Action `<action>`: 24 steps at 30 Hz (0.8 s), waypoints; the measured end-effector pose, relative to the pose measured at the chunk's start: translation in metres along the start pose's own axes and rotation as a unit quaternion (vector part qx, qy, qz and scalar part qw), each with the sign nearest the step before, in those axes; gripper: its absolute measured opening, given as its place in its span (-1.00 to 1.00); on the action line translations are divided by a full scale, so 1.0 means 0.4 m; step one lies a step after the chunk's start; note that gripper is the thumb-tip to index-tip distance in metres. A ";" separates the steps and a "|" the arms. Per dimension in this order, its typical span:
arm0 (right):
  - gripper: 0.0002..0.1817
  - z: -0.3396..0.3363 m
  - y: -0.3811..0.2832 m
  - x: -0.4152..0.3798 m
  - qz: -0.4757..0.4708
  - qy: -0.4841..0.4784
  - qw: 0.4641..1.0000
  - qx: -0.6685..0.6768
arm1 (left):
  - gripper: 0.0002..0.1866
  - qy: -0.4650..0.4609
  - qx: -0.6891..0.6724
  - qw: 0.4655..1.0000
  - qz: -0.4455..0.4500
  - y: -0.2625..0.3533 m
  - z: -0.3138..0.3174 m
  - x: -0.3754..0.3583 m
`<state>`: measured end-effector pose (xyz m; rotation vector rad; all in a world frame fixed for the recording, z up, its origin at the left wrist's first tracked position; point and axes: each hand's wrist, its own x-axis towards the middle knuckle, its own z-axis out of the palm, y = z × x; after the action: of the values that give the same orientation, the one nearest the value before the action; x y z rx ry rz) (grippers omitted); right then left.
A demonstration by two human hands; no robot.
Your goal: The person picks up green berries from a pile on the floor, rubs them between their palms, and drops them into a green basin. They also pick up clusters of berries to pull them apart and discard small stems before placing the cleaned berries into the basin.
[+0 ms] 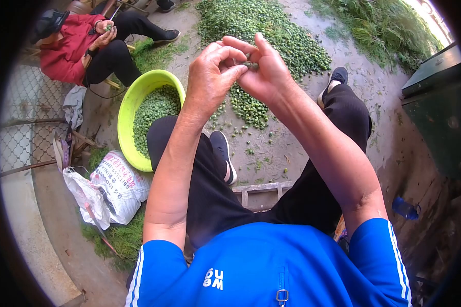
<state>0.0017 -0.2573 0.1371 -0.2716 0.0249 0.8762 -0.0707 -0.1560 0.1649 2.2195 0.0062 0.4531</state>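
Observation:
My left hand (210, 71) is closed, its thumb and forefinger pinching at my right palm. My right hand (269, 74) is turned palm up and cupped, with its fingers partly curled. Between the two lies a small green cone (250, 65), partly covered by fingers; whether there are more is hidden. Beyond my hands a wide heap of small round green cones (292, 46) spreads over the ground. To the left of my left forearm stands a lime-green tub (125, 128) holding many green cones (156, 112).
A person in a red top (69, 51) sits at the upper left, handling green bits. White sacks (120, 184) lie left beside cut greenery (128, 238). A branch pile (379, 30) is at upper right, a dark green metal box (440, 102) at right. Near my feet is a low frame (261, 190).

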 end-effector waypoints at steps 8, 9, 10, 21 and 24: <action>-0.29 0.000 0.000 0.006 -0.004 0.023 0.999 0.031 | -0.84 -0.061 -0.356 0.922 -0.137 -0.020 -0.052 0.002; -0.29 -0.003 0.000 0.006 -0.004 0.024 0.999 0.032 | -0.82 -0.068 -0.408 0.899 -0.146 -0.023 -0.055 0.002; -0.29 -0.005 -0.001 0.006 -0.004 0.020 1.000 0.023 | -0.80 -0.085 -0.438 0.881 -0.155 -0.021 -0.059 0.002; -0.29 -0.018 0.010 0.016 0.004 0.000 1.000 0.030 | -0.86 -0.037 -0.267 0.960 -0.071 -0.033 -0.009 0.006; -0.30 -0.020 0.011 0.023 0.000 -0.013 1.000 0.002 | -0.86 -0.004 -0.139 0.990 -0.027 -0.031 0.010 0.014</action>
<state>0.0051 -0.2496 0.1271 -0.2568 0.0032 0.8789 -0.0624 -0.1500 0.1551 1.9414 -0.0004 0.3905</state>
